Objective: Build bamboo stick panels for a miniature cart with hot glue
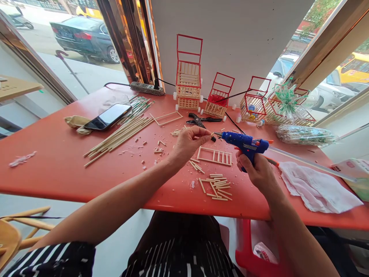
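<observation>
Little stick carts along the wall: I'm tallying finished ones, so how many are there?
4 clearly: tall cart left, second cart beside it, third cart, fourth cart partly behind a green wrapped bundle. More may hide there.

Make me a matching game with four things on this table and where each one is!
Things:
1. glue gun
2. phone
3. pliers
4. white cloth

Places:
A. on the table's right end
B. in the right hand
C. at the left, beside the long sticks
D. in front of the little red carts

Pairs: 1-B, 2-C, 3-D, 4-A
</observation>
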Available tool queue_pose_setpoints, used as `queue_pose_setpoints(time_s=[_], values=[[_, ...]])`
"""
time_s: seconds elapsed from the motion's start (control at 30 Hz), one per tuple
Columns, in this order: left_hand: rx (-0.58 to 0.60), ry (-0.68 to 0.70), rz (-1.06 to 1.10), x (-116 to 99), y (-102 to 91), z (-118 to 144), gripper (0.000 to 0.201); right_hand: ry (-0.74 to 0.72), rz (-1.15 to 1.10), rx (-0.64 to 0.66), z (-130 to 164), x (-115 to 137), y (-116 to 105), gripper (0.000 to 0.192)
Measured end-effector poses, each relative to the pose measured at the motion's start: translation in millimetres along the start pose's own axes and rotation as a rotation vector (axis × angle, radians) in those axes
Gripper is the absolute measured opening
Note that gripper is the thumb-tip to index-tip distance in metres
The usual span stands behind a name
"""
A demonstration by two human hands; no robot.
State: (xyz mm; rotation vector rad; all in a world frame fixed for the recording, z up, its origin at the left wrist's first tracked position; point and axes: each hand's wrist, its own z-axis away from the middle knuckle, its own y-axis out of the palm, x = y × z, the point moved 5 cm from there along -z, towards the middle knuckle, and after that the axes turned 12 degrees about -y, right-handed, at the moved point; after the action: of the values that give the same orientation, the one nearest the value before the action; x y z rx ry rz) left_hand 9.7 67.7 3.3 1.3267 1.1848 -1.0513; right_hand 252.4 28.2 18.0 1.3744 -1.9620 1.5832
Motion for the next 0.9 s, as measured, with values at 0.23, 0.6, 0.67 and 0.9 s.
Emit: queue_pose_setpoints(time_s=[0.23, 0.6, 0.67, 0.9], values=[[-0.001, -0.009, -0.014, -0.3, -0.1, 1.1, 0.018, -0.006, 0.005, 0.000, -1.2, 0.8, 0.9, 0.054], [-0.002, -0.018, -0.008, 1.7, -1.4, -0.5, 0.021, 0.014, 0.063, 0.036, -0.3, 2.8, 1.2, 0.049], [-0.002, -0.017, -0.007, 1.3, -1.6, -0.4, 0.021, 0.009, 0.063, 0.041, -0.8, 3.0, 1.6, 0.049], [0.009, -0.017, 0.026, -1.6, -1.4, 0.7, 0.020, -0.003, 0.056, 0.039, -1.0, 2.0, 0.8, 0.050]])
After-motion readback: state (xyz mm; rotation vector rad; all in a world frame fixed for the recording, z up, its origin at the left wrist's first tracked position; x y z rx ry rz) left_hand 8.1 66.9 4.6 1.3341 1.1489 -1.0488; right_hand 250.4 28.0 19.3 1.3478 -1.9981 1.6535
